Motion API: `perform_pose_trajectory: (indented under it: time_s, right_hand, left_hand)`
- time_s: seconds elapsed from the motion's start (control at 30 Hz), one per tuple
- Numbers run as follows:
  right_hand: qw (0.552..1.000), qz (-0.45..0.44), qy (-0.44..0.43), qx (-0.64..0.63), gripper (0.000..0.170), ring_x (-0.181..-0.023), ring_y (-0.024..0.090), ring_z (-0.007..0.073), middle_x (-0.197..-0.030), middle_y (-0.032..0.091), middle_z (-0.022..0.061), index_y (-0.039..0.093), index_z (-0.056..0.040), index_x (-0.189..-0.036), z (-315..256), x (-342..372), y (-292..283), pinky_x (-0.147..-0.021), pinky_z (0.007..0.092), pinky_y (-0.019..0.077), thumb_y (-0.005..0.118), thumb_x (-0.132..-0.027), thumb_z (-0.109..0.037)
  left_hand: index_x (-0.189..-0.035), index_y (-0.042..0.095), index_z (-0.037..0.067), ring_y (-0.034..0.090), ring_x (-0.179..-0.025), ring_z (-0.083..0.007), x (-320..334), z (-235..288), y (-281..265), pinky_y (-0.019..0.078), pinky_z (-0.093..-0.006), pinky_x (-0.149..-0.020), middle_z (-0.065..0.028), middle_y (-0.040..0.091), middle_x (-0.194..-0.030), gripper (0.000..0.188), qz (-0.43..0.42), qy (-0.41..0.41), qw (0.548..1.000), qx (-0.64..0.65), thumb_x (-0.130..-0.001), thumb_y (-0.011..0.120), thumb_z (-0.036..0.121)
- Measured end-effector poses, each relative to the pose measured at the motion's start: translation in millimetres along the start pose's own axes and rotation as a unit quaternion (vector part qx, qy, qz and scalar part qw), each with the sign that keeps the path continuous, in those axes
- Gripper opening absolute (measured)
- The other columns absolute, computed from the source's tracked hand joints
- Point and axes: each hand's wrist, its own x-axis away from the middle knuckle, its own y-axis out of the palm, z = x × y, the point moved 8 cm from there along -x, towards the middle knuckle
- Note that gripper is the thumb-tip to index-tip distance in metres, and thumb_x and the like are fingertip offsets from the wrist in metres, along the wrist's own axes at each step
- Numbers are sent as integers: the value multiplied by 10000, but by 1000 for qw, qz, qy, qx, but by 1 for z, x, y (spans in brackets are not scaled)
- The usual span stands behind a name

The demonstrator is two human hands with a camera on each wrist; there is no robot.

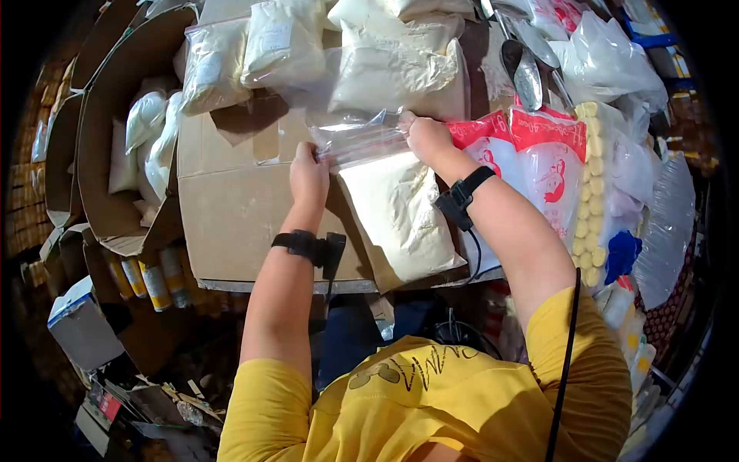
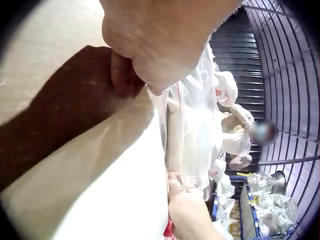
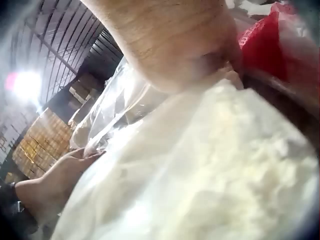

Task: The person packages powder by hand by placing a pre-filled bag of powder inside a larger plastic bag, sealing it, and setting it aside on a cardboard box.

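A clear zip-lock bag of cream-coloured powder [image 1: 400, 215] lies on the cardboard [image 1: 239, 223], its unfilled top part toward the far side. At the left end of that top, my left hand [image 1: 308, 181] pinches the plastic near the reddish zip strip. My right hand [image 1: 427, 138] grips the opposite upper corner with curled fingers, so the top is stretched between both hands. In the left wrist view, the bag [image 2: 115, 195] runs below the left hand [image 2: 155, 45]. The right wrist view has the powder bag [image 3: 225, 170] close up under the right hand [image 3: 175, 45].
More powder bags [image 1: 400, 73] lie beyond my hands. Red-topped printed bags [image 1: 546, 154] are to the right, beside a row of yellowish pieces [image 1: 589, 192]. Metal scoops [image 1: 527, 81] rest at the upper right. An open carton [image 1: 96, 177] with bags inside stands left.
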Motion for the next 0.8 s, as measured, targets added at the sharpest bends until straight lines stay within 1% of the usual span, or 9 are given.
perform_pose_trajectory:
  time_s: [0.2,0.33,0.43,0.47,0.53,0.6,0.63,0.73,0.8]
  right_hand:
    - [995,68,-46,-52,167,-759,617,309,-806,640,156,579,-72,-948,14,-16,12,-675,393,475,489,-879,-193]
    - [951,-28,-23,-307,104,-770,510,77,-802,599,2,582,25,-907,42,-18,43,-694,263,436,525,-852,-43]
    - [967,70,-42,-242,147,-755,583,206,-826,633,127,583,-26,-965,30,13,28,-702,318,447,520,-858,-106]
    - [977,105,-23,-186,201,-864,594,339,-893,623,183,593,-74,-1004,20,29,12,-753,378,470,525,-843,-173]
    - [967,156,-35,-197,196,-866,591,342,-898,613,200,582,-57,-1005,17,40,13,-742,372,461,515,-864,-177]
    - [956,165,5,-243,204,-840,610,301,-897,631,165,580,-47,-1005,23,42,20,-730,347,464,506,-885,-194]
    - [931,144,47,-332,208,-842,612,284,-905,633,143,579,-43,-1009,31,40,28,-731,338,465,509,-886,-196]
    - [833,99,84,-538,260,-861,612,217,-949,621,67,569,-26,-1037,48,33,51,-747,307,480,504,-889,-229]
    - [679,-29,157,-716,294,-866,611,227,-953,621,89,566,-23,-1041,26,62,44,-755,319,494,490,-888,-262]
  left_hand:
    - [-912,525,-1,563,-773,-383,-13,6,10,437,-399,-664,-198,603,-796,234,-67,24,993,-90,-780,621,167]
    - [-898,513,58,573,-730,-371,12,11,7,440,-426,-616,-176,594,-749,179,-59,98,989,-88,-779,606,154]
    - [-927,508,35,585,-737,-342,35,-11,10,445,-401,-631,-176,588,-757,166,-22,29,999,-10,-796,570,115]
    - [-933,509,30,593,-753,-312,44,-21,15,451,-393,-627,-165,595,-773,153,-31,-10,999,33,-808,554,105]
    - [-946,513,21,609,-785,-251,58,-38,27,461,-376,-621,-143,609,-805,131,-46,-88,988,116,-831,524,83]
    - [-950,523,18,599,-823,-200,75,-53,55,477,-337,-634,-108,607,-834,113,-79,-226,903,357,-843,504,46]
    - [-953,528,16,594,-843,-175,85,-48,68,484,-318,-641,-91,606,-848,110,-92,-290,830,467,-849,494,27]
    - [-1011,536,20,589,-849,-159,100,13,79,487,-266,-697,-69,605,-912,166,-172,-305,745,568,-852,497,-6]
    - [-1058,525,19,585,-858,-153,101,32,82,478,-253,-733,-76,597,-970,219,-252,-280,740,558,-841,521,-10]
